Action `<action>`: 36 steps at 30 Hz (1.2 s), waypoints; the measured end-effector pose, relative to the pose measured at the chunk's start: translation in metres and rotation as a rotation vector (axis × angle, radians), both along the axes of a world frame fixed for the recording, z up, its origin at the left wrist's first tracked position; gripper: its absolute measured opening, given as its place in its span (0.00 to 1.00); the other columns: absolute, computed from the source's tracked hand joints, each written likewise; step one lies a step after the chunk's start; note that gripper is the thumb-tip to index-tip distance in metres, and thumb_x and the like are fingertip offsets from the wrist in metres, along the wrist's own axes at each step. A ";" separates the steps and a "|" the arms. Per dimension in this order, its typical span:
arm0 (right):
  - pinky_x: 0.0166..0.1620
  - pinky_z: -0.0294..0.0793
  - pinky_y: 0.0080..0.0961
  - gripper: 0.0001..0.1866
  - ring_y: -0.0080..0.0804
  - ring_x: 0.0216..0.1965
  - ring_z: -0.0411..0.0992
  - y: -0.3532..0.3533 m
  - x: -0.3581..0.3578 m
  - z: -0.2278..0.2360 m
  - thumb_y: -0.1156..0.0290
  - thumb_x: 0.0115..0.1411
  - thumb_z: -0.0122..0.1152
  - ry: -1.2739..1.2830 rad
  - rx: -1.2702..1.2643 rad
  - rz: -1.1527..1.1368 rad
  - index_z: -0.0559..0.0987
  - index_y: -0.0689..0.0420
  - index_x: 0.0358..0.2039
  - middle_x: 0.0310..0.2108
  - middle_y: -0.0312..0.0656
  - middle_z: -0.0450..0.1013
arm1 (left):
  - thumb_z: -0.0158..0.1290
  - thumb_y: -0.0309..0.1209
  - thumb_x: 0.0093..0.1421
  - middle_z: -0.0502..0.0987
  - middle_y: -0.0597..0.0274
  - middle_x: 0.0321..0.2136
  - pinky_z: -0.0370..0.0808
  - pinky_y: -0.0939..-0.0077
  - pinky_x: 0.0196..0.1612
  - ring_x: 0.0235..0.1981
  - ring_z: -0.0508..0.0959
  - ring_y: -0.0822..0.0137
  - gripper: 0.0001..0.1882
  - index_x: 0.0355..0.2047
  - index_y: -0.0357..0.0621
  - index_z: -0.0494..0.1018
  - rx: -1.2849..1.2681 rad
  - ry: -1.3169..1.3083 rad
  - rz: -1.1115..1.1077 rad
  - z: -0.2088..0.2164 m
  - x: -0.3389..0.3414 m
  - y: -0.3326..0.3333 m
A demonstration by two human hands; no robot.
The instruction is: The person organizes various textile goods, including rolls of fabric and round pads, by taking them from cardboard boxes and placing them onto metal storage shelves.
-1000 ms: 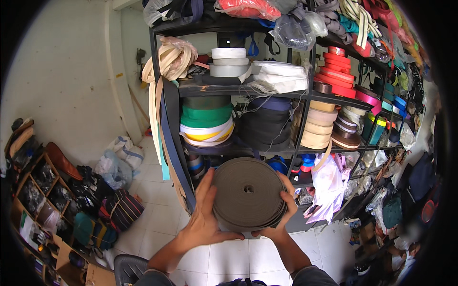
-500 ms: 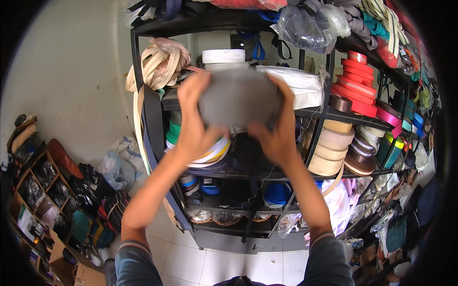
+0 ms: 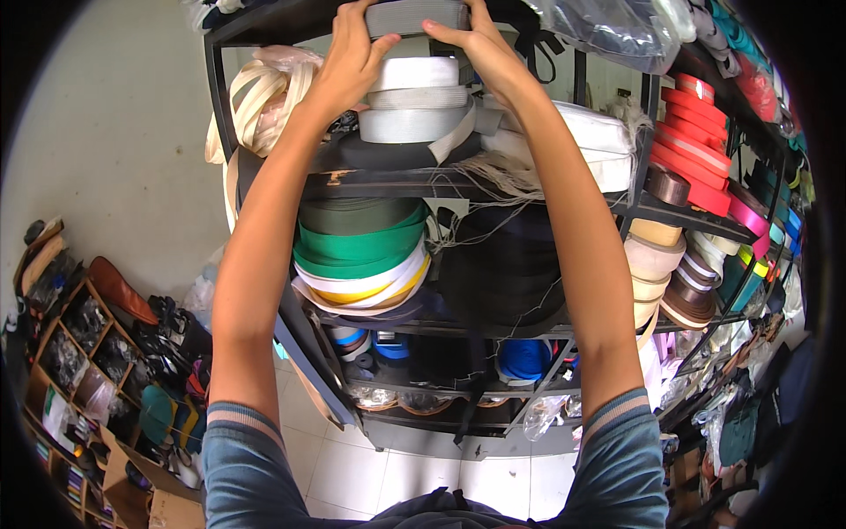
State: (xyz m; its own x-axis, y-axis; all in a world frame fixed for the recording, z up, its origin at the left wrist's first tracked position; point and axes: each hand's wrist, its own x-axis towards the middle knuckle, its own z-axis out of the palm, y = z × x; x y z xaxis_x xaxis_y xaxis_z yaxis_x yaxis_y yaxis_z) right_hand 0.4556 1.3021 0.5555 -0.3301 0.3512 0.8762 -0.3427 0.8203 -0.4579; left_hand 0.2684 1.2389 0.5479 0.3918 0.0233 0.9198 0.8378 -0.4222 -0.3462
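A grey roll of webbing point(image 3: 417, 18) is gripped between my two hands at the top edge of the view. My left hand point(image 3: 354, 53) presses its left side, the thumb low on its front. On the opposite side my right hand point(image 3: 480, 44) closes around it, thumb also across the front. Both arms stretch up and forward. Just below the roll stands a stack of white and light grey webbing rolls point(image 3: 414, 123) on the black shelf point(image 3: 388, 183), a loose strap end hanging from it. Whether the held roll touches the stack I cannot tell.
Lower down sit green, white and yellow rolls point(image 3: 361, 242) beside black rolls point(image 3: 498, 273). Red rolls point(image 3: 692, 150) are piled at right, cream rolls point(image 3: 654, 260) beneath them. Loose threads point(image 3: 507, 172) trail off the shelf edge. A beige strap bundle point(image 3: 264, 97) hangs at left.
Both hands have carried the grey roll up and away from me, from in front of the shelf to above the white stack. My arms are more outstretched.
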 end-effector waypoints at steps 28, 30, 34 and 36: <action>0.64 0.49 0.47 0.30 0.57 0.64 0.51 -0.160 0.015 -0.276 0.77 0.51 0.60 -0.206 0.217 -0.472 0.65 0.61 0.56 0.63 0.59 0.52 | 0.59 0.25 0.50 0.68 0.46 0.52 0.65 0.57 0.57 0.56 0.66 0.46 0.20 0.45 0.36 0.72 -0.524 -0.305 -0.124 -0.289 -0.028 -0.219; 0.63 0.50 0.45 0.29 0.56 0.63 0.53 -0.181 0.035 -0.327 0.77 0.51 0.58 -0.284 0.123 -0.425 0.65 0.61 0.56 0.62 0.58 0.53 | 0.59 0.22 0.52 0.72 0.51 0.45 0.70 0.64 0.51 0.50 0.72 0.51 0.18 0.44 0.37 0.72 -0.599 -0.527 -0.111 -0.346 -0.014 -0.267; 0.63 0.53 0.41 0.28 0.51 0.63 0.54 -0.227 0.046 -0.433 0.77 0.52 0.57 -0.459 -0.064 -0.102 0.64 0.63 0.55 0.62 0.55 0.55 | 0.57 0.22 0.55 0.78 0.55 0.33 0.76 0.72 0.38 0.35 0.79 0.64 0.07 0.35 0.37 0.74 -0.783 -1.068 0.227 -0.451 0.034 -0.400; 0.59 0.60 0.36 0.26 0.44 0.61 0.59 -0.255 0.043 -0.493 0.79 0.54 0.56 -0.612 -0.298 0.133 0.65 0.65 0.54 0.60 0.52 0.58 | 0.54 0.25 0.58 0.79 0.56 0.25 0.77 0.74 0.28 0.24 0.80 0.68 0.04 0.32 0.36 0.74 -0.842 -1.344 0.416 -0.498 0.072 -0.471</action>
